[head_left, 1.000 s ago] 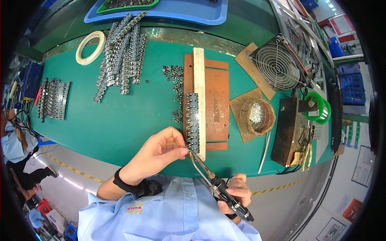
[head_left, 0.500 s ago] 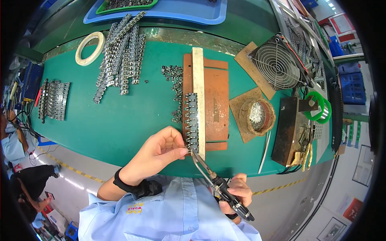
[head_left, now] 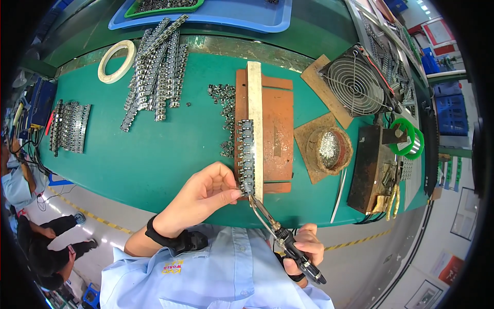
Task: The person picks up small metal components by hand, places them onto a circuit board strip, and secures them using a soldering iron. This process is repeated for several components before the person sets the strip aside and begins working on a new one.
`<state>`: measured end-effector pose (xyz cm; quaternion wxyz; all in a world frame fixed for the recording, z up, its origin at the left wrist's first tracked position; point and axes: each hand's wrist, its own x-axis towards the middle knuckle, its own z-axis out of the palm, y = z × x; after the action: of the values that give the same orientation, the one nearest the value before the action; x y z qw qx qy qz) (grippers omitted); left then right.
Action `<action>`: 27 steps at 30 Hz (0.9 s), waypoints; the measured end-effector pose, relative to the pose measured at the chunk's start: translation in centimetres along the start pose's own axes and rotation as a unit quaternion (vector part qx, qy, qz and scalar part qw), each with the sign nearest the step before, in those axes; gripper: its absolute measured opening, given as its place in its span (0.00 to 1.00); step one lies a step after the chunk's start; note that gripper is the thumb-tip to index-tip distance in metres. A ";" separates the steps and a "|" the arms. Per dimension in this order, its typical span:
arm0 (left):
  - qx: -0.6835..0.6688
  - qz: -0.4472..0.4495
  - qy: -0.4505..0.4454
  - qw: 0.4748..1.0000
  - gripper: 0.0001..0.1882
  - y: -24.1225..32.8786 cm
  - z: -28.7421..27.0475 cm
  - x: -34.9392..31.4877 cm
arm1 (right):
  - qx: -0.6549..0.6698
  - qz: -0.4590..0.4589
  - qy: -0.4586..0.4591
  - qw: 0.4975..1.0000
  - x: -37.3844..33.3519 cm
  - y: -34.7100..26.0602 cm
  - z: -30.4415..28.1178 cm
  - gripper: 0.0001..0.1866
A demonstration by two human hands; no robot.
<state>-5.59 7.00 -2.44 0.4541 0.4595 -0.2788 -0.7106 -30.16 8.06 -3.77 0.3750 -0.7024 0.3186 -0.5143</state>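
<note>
A strip of small dark circuit boards (head_left: pixel 247 154) lies along a pale straight bar (head_left: pixel 254 98) on a brown fixture board (head_left: pixel 278 123). My left hand (head_left: pixel 203 193) is at the strip's near end, thumb and forefinger pinched together; whatever is between them is too small to make out. My right hand (head_left: pixel 307 248) grips a black soldering iron (head_left: pixel 288 242) with a thin metal tube alongside its shaft. The iron's tip points up and left, close by the strip's near end and my left fingertips. Several small metal parts (head_left: pixel 226 113) are scattered left of the fixture.
Stacked board strips (head_left: pixel 157 72) and a tape roll (head_left: pixel 117 62) occupy the back left, more strips (head_left: pixel 72 127) the far left. On the right are a fan (head_left: pixel 355 82), a round pot (head_left: pixel 329 149), a dark metal box (head_left: pixel 368 167) and a green solder spool (head_left: pixel 409 138). Blue tray (head_left: pixel 247 23) behind.
The soldering iron's tip has shifted slightly right at the strip's near end. My left hand stays almost still. A person in the left background has changed posture.
</note>
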 end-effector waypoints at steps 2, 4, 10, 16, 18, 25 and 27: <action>-0.001 0.000 0.001 1.000 0.06 0.0 0.0 0.0 | 0.001 0.000 0.004 1.000 0.0 0.0 0.0 0.19; -0.003 0.005 -0.001 1.000 0.06 -0.2 -0.1 0.0 | 0.000 -0.001 0.005 1.000 -0.3 0.1 -0.2 0.20; 0.000 0.004 0.014 1.000 0.05 0.2 0.1 -0.2 | 0.003 0.075 0.214 0.974 -0.8 0.0 1.6 0.24; 0.053 -0.024 -0.005 0.998 0.06 -0.1 -0.2 -0.6 | -0.117 0.220 0.318 0.915 1.3 -0.3 2.2 0.24; 0.058 -0.028 -0.008 0.998 0.06 -0.2 -0.4 -0.8 | -0.120 0.246 0.314 0.909 1.0 -0.3 2.0 0.24; 0.063 -0.033 -0.014 0.997 0.07 0.1 -0.1 -0.6 | -0.035 0.029 -0.028 0.999 0.4 -1.1 -1.1 0.19; 0.061 -0.033 -0.014 0.998 0.07 0.0 -0.1 -0.6 | -0.035 0.029 -0.031 0.998 0.5 -1.0 -0.7 0.19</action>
<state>-5.38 7.57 -2.29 0.3978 0.4855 -0.3124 -0.7131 -30.61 8.07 -2.54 0.3748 -0.7208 0.3453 -0.4698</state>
